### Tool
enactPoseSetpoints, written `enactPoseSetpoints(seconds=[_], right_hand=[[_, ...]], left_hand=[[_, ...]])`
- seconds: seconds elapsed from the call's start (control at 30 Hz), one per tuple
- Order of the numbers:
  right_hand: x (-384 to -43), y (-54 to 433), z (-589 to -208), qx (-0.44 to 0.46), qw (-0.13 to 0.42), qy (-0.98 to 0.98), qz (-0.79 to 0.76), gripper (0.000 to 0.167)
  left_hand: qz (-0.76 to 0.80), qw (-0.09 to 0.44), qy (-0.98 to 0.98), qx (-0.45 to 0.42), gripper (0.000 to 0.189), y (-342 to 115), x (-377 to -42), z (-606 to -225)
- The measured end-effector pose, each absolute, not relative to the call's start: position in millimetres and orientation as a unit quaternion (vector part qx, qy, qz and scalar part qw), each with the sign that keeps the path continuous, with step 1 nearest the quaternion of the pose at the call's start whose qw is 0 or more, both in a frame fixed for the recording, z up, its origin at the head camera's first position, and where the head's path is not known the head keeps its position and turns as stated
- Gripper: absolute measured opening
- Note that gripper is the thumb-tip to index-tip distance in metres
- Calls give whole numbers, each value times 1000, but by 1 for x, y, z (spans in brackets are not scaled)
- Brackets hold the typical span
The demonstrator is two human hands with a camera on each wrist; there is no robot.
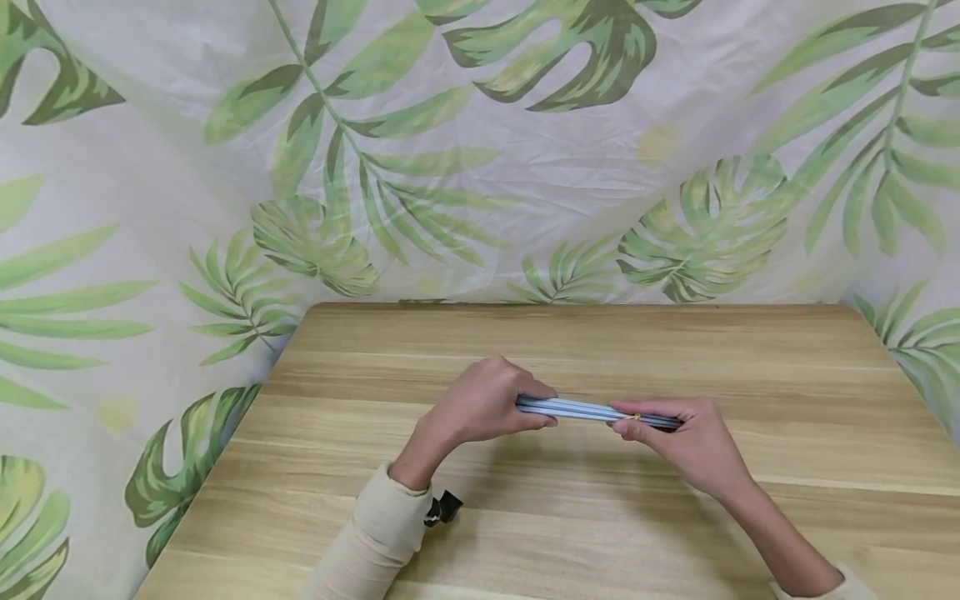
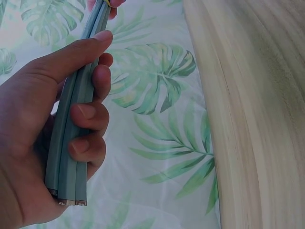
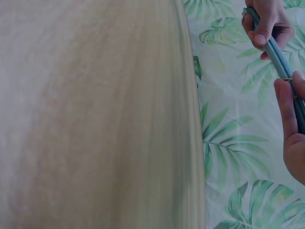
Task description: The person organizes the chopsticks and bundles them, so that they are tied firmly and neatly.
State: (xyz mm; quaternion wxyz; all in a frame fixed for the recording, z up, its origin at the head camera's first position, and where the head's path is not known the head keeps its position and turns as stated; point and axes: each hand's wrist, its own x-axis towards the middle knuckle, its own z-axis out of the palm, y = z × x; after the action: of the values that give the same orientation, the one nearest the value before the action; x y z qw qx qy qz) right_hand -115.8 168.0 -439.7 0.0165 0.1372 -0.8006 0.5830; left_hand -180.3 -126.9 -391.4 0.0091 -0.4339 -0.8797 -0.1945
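Head view: above the worktop [image 1: 600, 533], the left hand [image 1: 482, 403] curls its fingers round the rods [image 1: 573, 407]; the right hand [image 1: 699, 440] pinches them at the band [image 1: 637, 416]. Adjusting the band seems underway; next calls for a steady left hold.

1. Gripping blue-grey sticks [image 2: 78, 91] in left hand [image 2: 28, 109], 9 o'clock.
2. Wrapped by yellow band [image 2: 107, 3], 11 o'clock, beside right hand [image 2: 116, 4].
3. Backed by leaf-print cloth [image 2: 157, 129], bordered by wooden tabletop [image 2: 257, 119] at 3 o'clock.
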Motion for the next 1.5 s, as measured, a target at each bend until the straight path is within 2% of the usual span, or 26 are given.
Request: enactPoseSetpoints(seconds=[0.1, 0.33, 0.67, 1.13, 1.5], right_hand=[[-117, 167, -439, 132, 12, -806, 578, 26], [-120, 177, -432, 148, -3, -778, 610, 43], [-124, 187, -431, 167, 27, -747, 643, 20], [-123, 184, -434, 147, 16, -767, 624, 18], [-128, 179, -436, 113, 29, -803, 584, 20]], left_hand=[[-200, 8, -881, -428, 18, -127, -180, -392], [-229, 9, -877, -423, 19, -129, -183, -393], [-236, 20, -878, -416, 18, -135, -185, -389], [-251, 4, -877, -410, 18, -134, -183, -386], [-248, 23, -876, -413, 15, -136, -182, -384]])
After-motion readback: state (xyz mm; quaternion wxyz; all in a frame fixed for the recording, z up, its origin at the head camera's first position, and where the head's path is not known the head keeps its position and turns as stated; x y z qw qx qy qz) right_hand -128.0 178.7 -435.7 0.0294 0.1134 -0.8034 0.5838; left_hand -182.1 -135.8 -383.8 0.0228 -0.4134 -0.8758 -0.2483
